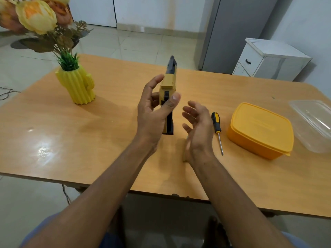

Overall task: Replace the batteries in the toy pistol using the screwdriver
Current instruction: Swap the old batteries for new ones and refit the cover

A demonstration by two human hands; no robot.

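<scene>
A yellow and black toy pistol (pixel 169 83) is raised above the wooden table (pixel 107 122), barrel pointing away from me, grip pointing down. My left hand (pixel 154 111) holds it around the middle, thumb across the near side and fingers behind it. My right hand (pixel 198 126) hovers just right of the pistol with relaxed, slightly bent fingers and holds nothing. A screwdriver (pixel 217 129) with a black and yellow handle lies on the table right of my right hand, tip toward me. No batteries are visible.
A closed yellow plastic box (pixel 261 129) sits right of the screwdriver, with a clear plastic container (pixel 313 122) beyond it at the table's right edge. A yellow cactus-shaped vase (pixel 77 86) with flowers stands at the back left. A white cabinet (pixel 268 59) stands behind the table.
</scene>
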